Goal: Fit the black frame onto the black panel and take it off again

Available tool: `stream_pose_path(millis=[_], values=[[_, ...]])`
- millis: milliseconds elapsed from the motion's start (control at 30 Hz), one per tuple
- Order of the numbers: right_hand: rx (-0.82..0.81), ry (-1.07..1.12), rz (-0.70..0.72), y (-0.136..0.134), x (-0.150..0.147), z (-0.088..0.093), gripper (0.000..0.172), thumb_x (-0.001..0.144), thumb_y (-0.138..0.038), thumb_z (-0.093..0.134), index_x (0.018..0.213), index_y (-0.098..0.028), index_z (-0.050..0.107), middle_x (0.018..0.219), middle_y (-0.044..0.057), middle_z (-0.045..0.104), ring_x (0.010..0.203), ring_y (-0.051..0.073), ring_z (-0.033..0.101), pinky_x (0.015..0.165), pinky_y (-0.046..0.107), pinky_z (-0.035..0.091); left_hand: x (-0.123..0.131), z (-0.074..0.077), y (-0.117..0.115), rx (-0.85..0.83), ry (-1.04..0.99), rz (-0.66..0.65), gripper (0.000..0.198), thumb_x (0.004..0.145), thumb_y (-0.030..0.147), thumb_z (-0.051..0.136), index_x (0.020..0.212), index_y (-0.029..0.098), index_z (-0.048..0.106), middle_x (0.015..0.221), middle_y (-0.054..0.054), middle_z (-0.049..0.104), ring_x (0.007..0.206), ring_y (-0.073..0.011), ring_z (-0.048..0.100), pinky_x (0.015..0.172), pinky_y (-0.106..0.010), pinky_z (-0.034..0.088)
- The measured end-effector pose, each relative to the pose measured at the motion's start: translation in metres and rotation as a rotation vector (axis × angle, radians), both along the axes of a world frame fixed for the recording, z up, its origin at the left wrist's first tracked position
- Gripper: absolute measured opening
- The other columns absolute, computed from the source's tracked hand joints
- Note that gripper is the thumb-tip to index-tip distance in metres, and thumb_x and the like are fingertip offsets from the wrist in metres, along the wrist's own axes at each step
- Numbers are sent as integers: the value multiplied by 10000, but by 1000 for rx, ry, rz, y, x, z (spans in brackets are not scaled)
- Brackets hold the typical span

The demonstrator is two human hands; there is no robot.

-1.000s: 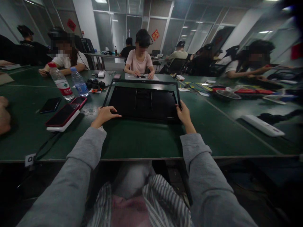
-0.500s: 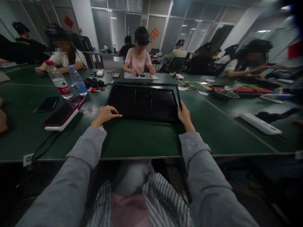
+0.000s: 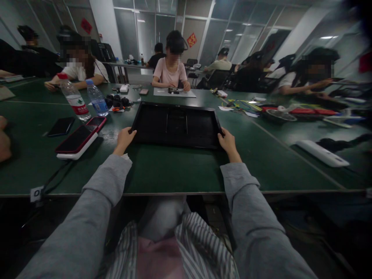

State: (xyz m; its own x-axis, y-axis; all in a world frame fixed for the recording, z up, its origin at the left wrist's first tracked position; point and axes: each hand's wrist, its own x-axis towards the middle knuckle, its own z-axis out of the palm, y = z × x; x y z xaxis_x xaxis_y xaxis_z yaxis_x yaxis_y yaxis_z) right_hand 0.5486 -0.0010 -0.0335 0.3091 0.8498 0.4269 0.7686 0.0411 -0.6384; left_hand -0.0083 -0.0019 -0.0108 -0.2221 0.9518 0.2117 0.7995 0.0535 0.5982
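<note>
A black monitor housing lies in front of me on the green table. Its thin rectangular monitor frame (image 3: 178, 106) sits around a shallow black back shell (image 3: 151, 124), which has a raised rectangular outline in its middle. My left hand (image 3: 124, 138) is closed on the left edge of the frame, thumb on top. On the opposite side, my right hand (image 3: 228, 141) grips the right edge, thumb over the rim. Whether the fingers also hold the shell underneath is hidden.
To the left are two bottles (image 3: 74, 101), a dark phone (image 3: 61, 126) and a red-edged device (image 3: 77, 140) on a white base. A white power strip (image 3: 322, 153) lies right. Cables (image 3: 247, 105) and a bowl (image 3: 279, 115) are farther back. Several people sit around.
My left hand has moved from the front left of the housing to its left edge and closed there. The frame's far side has come down nearer the shell. My right hand stays on the right edge.
</note>
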Motion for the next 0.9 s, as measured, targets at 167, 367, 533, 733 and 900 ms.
stream_pose_path(millis=[167, 367, 533, 733, 900], values=[[-40, -16, -84, -2, 0, 0, 557, 953, -348, 613, 1448, -114, 714, 1361, 238, 764, 1373, 394, 686, 1218, 601, 504, -1, 1, -3, -2, 46, 22, 437, 1015, 412, 673, 1337, 138, 786, 1304, -181, 799, 1233, -334, 733, 1058, -390, 543], [-24, 42, -70, 1, 2, 0, 525, 910, -361, 645, 1378, -147, 747, 1248, 202, 806, 1280, 381, 736, 1189, 600, 530, 3, 3, -1, 1, -14, 18, 448, 1048, 410, 611, 1337, 114, 783, 1327, -190, 796, 1260, -322, 737, 1073, -378, 542], [8, 209, 62, 9, -1, -3, 521, 861, -366, 686, 1347, -194, 762, 1294, 157, 806, 1291, 366, 740, 1194, 613, 539, 0, 6, -1, 40, -92, 115, 443, 1018, 338, 627, 1391, 140, 762, 1351, -172, 793, 1292, -318, 732, 1099, -389, 536], [-2, 330, 242, 17, -21, -2, 607, 887, -455, 693, 1457, -245, 711, 1339, 116, 797, 1354, 345, 711, 1205, 647, 522, -15, 4, -2, 15, -85, 232, 459, 961, 359, 657, 1352, 156, 784, 1300, -188, 805, 1255, -395, 733, 1068, -497, 556], [55, 293, 187, 23, -25, -5, 672, 890, -536, 731, 1488, -230, 697, 1381, 150, 774, 1381, 375, 691, 1232, 648, 497, -15, 4, -5, 33, -58, 214, 415, 936, 350, 672, 1294, 177, 792, 1280, -182, 808, 1229, -392, 735, 1062, -493, 553]])
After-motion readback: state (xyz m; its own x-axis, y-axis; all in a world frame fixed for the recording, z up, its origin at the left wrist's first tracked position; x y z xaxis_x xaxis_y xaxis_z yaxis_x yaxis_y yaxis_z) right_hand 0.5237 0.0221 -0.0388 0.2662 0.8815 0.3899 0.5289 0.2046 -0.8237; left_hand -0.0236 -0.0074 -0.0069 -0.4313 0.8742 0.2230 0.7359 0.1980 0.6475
